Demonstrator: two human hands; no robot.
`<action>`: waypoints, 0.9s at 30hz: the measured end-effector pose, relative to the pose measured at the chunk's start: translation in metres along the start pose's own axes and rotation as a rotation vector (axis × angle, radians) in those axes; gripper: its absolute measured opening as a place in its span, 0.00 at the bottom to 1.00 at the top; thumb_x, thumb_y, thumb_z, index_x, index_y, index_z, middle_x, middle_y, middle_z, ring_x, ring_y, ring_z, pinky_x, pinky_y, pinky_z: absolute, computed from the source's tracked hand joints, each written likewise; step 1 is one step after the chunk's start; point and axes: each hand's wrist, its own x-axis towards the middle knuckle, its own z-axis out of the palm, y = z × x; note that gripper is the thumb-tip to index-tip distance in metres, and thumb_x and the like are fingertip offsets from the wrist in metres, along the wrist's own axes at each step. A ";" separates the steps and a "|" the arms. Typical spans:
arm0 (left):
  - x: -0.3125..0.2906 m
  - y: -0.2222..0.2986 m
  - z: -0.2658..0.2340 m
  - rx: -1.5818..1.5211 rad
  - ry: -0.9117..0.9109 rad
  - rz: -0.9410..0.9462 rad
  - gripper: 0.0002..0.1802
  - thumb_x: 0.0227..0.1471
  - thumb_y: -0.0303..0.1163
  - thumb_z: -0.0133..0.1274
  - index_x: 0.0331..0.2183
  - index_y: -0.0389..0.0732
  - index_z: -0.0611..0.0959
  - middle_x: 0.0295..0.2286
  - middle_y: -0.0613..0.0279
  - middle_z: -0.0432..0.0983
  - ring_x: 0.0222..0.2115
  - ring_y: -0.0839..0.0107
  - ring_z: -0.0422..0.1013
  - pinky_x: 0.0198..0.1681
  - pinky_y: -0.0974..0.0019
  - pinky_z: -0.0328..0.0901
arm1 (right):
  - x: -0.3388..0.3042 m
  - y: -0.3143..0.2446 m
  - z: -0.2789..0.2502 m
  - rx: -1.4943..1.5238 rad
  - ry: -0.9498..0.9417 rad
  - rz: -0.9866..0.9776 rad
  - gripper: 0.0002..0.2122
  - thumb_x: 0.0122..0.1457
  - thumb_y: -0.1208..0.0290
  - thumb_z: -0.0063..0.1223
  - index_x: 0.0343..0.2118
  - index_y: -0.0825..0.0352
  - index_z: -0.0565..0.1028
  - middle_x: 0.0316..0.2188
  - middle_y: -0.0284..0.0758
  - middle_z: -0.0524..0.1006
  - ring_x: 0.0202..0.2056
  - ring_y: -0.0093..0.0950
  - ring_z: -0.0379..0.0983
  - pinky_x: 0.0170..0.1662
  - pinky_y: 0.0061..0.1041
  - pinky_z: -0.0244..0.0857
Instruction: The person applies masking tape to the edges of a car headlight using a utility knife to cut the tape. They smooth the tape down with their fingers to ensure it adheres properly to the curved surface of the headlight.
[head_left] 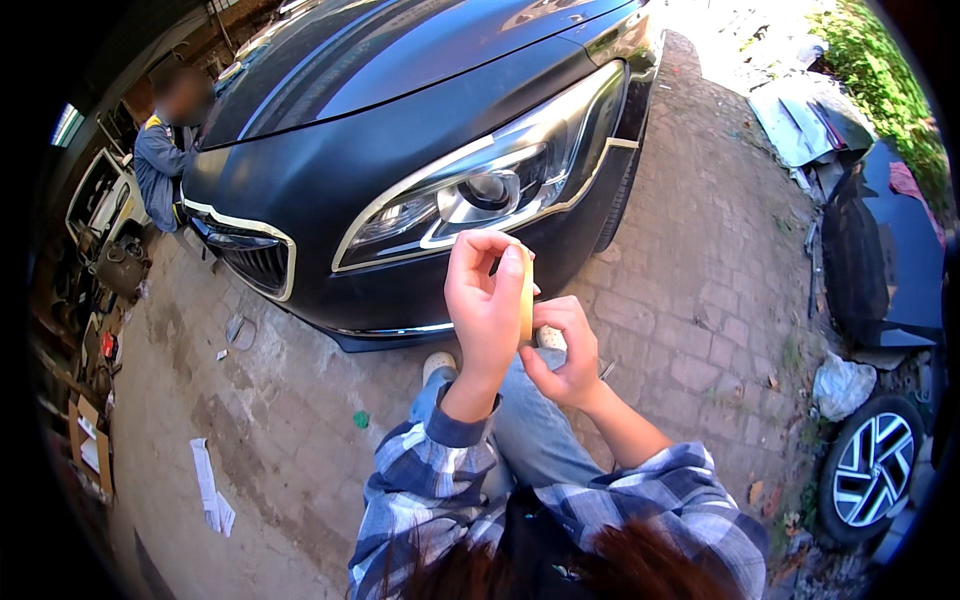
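Note:
My left hand (482,310) is closed round a roll of yellowish masking tape (526,298), seen nearly edge-on. The fingers of my right hand (567,355) are curled in a pinch at the roll's lower edge; a loose tape end cannot be made out. Just beyond my hands is the dark front of a car (400,180). Pale tape runs along the rim of its headlight (486,190) and frames the grille (250,262).
A co-worker in a grey-blue jacket (160,165) stands at the car's far left side. On the right lie a wheel (873,468), a white plastic bag (843,386) and dark body panels (880,250). Paper scraps (208,485) and a cardboard box (90,448) are at the left.

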 end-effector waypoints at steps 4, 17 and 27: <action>0.000 -0.004 0.000 -0.069 0.017 -0.041 0.08 0.60 0.19 0.51 0.41 0.38 0.72 0.36 0.59 0.74 0.31 0.76 0.71 0.32 0.73 0.69 | 0.019 0.000 -0.007 0.395 0.107 0.224 0.16 0.56 0.81 0.56 0.47 0.70 0.70 0.42 0.35 0.72 0.38 0.21 0.72 0.46 0.23 0.67; -0.006 -0.015 -0.008 0.550 -0.055 0.220 0.12 0.57 0.15 0.52 0.43 0.36 0.77 0.48 0.58 0.65 0.47 0.73 0.70 0.35 0.73 0.76 | 0.072 -0.002 -0.011 0.076 0.062 0.342 0.05 0.56 0.78 0.63 0.35 0.70 0.80 0.30 0.31 0.81 0.30 0.17 0.76 0.36 0.17 0.69; -0.031 -0.022 -0.025 0.336 -0.181 -0.058 0.31 0.63 0.24 0.50 0.64 0.36 0.61 0.34 0.60 0.76 0.31 0.77 0.73 0.29 0.77 0.67 | 0.083 0.024 -0.024 0.173 0.155 0.425 0.04 0.60 0.75 0.61 0.32 0.70 0.80 0.28 0.28 0.80 0.29 0.13 0.74 0.35 0.16 0.68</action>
